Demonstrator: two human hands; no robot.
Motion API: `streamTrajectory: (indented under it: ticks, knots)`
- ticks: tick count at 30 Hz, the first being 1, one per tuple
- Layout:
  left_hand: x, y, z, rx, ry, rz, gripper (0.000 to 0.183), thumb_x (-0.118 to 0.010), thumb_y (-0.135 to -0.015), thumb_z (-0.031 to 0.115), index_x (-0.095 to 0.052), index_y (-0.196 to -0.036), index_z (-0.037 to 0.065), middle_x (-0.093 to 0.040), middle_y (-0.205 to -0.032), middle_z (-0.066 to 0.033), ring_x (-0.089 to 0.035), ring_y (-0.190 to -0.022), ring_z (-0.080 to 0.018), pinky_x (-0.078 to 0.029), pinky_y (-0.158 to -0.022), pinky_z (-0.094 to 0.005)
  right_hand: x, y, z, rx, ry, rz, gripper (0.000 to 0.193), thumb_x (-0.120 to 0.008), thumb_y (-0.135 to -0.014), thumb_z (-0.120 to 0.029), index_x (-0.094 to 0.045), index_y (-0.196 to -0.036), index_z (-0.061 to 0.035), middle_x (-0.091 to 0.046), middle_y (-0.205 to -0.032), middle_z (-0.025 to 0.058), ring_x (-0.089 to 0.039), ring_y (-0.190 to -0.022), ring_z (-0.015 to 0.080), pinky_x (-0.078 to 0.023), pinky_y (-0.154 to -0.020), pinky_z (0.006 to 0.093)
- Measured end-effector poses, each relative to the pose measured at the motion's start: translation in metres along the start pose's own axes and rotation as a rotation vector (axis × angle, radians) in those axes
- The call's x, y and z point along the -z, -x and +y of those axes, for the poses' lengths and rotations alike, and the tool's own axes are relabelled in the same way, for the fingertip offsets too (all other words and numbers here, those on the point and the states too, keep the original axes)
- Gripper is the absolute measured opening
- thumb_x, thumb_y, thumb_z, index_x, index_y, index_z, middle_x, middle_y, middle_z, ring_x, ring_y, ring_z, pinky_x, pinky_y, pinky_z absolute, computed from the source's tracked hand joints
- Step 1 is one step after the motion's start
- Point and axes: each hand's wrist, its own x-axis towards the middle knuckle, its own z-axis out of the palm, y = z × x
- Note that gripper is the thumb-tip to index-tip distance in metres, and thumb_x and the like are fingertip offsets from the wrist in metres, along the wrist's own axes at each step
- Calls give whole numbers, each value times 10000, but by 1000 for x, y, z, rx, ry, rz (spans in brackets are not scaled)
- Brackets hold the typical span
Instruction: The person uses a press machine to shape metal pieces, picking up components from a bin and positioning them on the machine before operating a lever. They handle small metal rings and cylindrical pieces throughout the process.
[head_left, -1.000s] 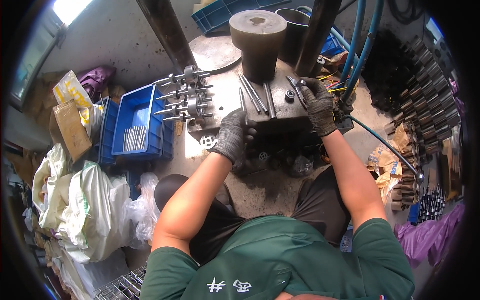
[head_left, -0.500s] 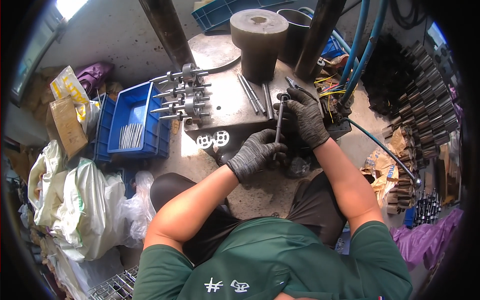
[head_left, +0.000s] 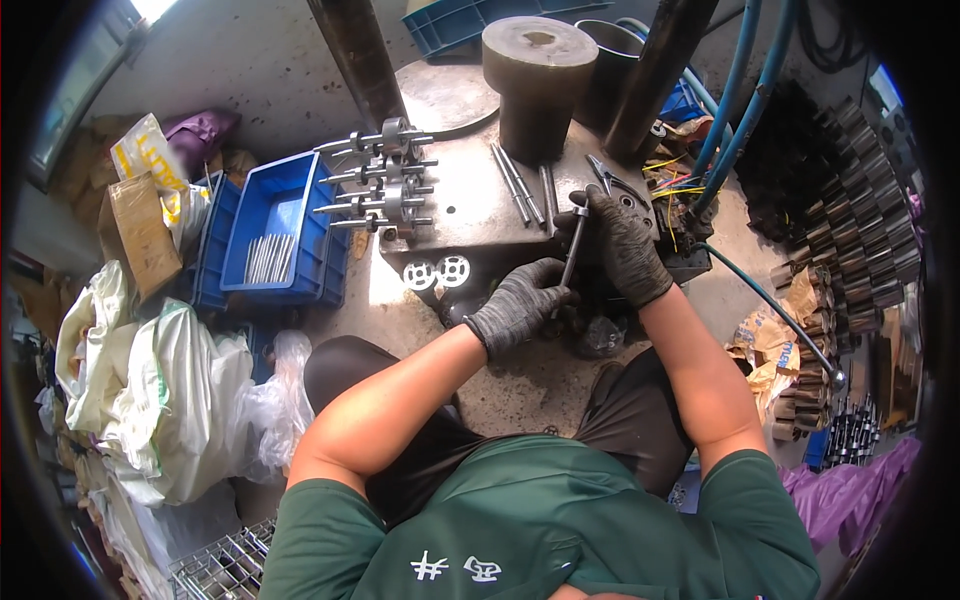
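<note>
A slim metal shaft [head_left: 573,252] slants between my two gloved hands in front of the press table. My left hand [head_left: 520,303], in a grey knit glove, is closed around its lower end. The gloved fingers of my right hand [head_left: 632,243] pinch its upper end, where a small ring-like part [head_left: 580,211] shows; whether that is loose or part of the shaft I cannot tell. Just beyond my right hand lie pliers [head_left: 615,178] on the steel table [head_left: 470,205]. Two thin rods [head_left: 517,185] and a thicker rod [head_left: 547,190] rest left of them.
Shafts with round rotors [head_left: 390,185] stand in a row at the table's left. Further left, a blue crate [head_left: 285,210] holds several thin rods. A heavy press ram [head_left: 540,70] rises at the back between dark columns. Blue hoses [head_left: 735,100] and stacked metal cylinders [head_left: 850,210] are at right.
The shaft has tilted further, its top leaning right. My right hand has shifted slightly down, and the pliers behind it show more fully. The whole view has moved a little.
</note>
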Motion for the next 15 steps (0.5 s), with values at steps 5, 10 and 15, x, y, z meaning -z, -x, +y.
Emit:
streamTrajectory:
  ticks: [5, 10, 15]
  knots:
    - [0, 2, 2, -43, -158, 45, 381, -666, -974, 120, -594, -1325, -7, -706, -1061, -97, -668, -927, -155, -573, -822, -309, 3, 2, 4, 3, -12, -210, 342, -625, -1029, -251, -622, -1282, -21, -729, -1012, 115, -700, -917, 197, -595, -850, 356]
    - [-6, 15, 13, -155, -209, 128, 424, -678, -972, 131, -581, -1353, -29, -709, -1082, -114, -661, -970, -187, -554, -910, -340, 4, 7, 9, 157, 174, -195, 353, -608, -1045, -277, -635, -1274, -9, -719, -943, 88, -684, -878, 156, -572, -832, 312]
    - [2, 28, 14, -177, -228, 113, 426, -678, -983, 138, -579, -1364, -24, -709, -1108, -108, -665, -992, -175, -559, -911, -341, -11, 18, 9, 160, 212, -165, 378, -586, -1063, -333, -644, -1239, -4, -715, -915, 76, -680, -859, 138, -564, -800, 283]
